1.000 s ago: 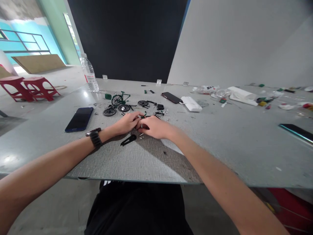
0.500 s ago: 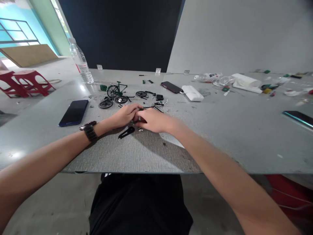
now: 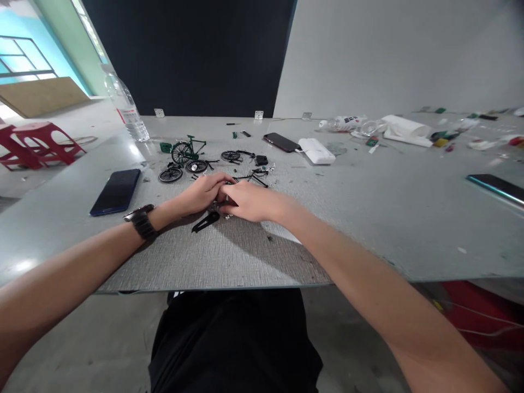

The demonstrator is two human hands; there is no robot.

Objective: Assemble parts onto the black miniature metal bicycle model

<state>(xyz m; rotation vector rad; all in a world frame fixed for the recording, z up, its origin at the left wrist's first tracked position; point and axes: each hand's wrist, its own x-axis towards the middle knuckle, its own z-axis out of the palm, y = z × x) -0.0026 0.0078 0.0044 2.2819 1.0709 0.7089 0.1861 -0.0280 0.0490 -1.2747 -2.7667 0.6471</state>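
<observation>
My left hand and my right hand meet fingertip to fingertip over a grey woven mat, pinching a small dark part that the fingers mostly hide. A black flat piece lies on the mat just below my left hand. Beyond the hands stand a green model bicycle frame, loose black wheels and other small bicycle parts. A black watch sits on my left wrist.
A dark blue phone lies left of the mat, a water bottle behind it. A black phone and white power bank lie further back. Another phone rests at right, clutter at back right. Red stools stand left.
The view has drifted slightly, so the table items sit a bit further left. Both hands stay joined over the small part at the same spot on the mat.
</observation>
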